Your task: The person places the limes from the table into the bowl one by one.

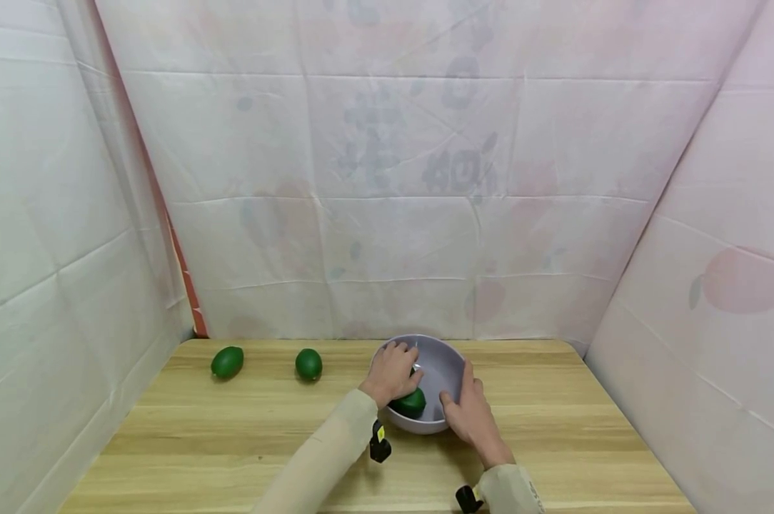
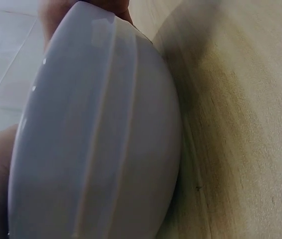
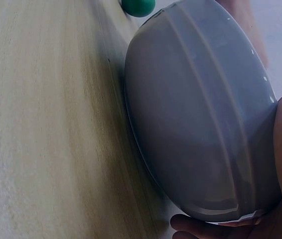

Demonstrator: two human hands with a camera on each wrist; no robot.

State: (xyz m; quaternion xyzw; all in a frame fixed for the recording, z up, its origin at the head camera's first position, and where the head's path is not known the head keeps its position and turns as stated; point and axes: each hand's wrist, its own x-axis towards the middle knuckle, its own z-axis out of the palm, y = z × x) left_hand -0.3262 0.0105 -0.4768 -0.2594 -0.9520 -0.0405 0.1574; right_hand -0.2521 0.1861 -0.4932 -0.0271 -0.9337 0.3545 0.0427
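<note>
A pale purple bowl (image 1: pixel 416 427) stands upright on the wooden table. My left hand (image 1: pixel 390 375) reaches over its left side, fingers bent down round a green lime (image 1: pixel 413 371) that is mostly hidden beneath them. Another lime (image 1: pixel 410 405) lies inside the bowl, just below that hand. On the right, my right hand (image 1: pixel 475 417) grips the bowl's wall, thumb at the inner side and fingers outside. In the right wrist view those fingers (image 3: pixel 196 229) curl around the bowl's outer side (image 3: pixel 196 114). The left wrist view is mostly filled by the bowl's outer wall (image 2: pixel 96 124).
Two more limes lie on the table to the left of the bowl: one lime (image 1: pixel 308 364) nearer it, another lime (image 1: pixel 227 363) toward the back left corner. Pale printed sheets (image 1: pixel 393 235) hang behind and on both sides of the wooden table (image 1: pixel 233 442).
</note>
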